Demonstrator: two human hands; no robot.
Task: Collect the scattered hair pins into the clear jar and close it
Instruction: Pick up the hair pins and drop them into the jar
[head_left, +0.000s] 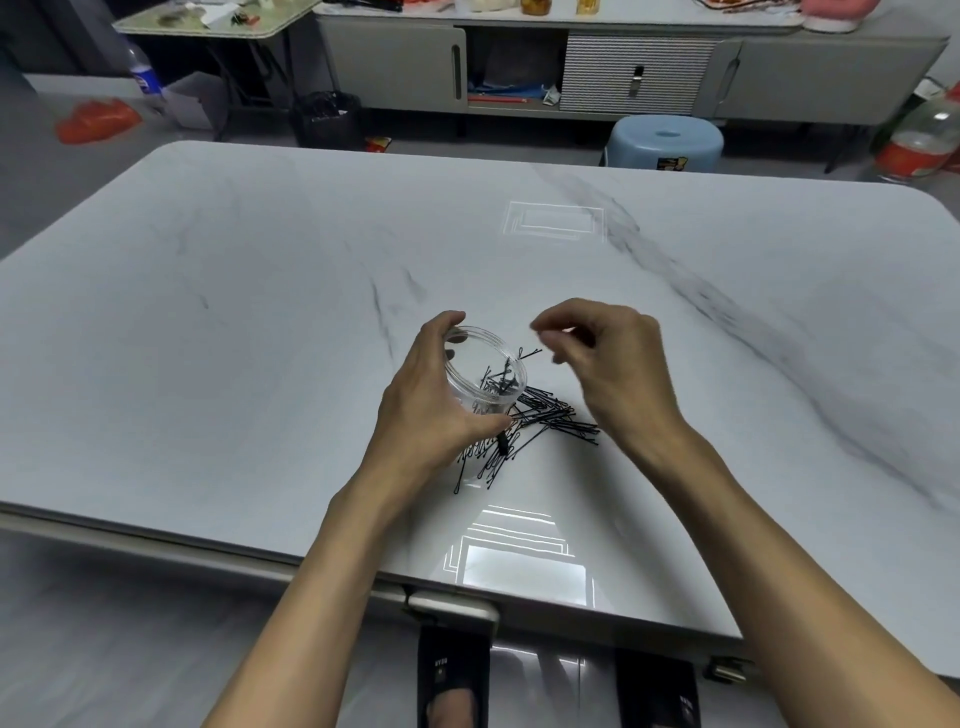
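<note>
My left hand (431, 400) grips the clear jar (485, 371) from its left side and holds it just above the marble table (260, 291), its open mouth tilted up and to the right. Several black hair pins lie inside it. A single hair pin (530, 354) hangs at the jar's right rim, just under the fingertips of my right hand (610, 358). That hand hovers with thumb and forefinger slightly apart and nothing clearly between them. A pile of black hair pins (553, 418) lies on the table below and to the right of the jar. I see no lid.
A blue stool (667, 143) stands beyond the far edge of the table, with a grey cabinet (639, 73) behind it. A black bin (327, 117) sits on the floor at the far left. The table's near edge (447, 603) runs close to my body.
</note>
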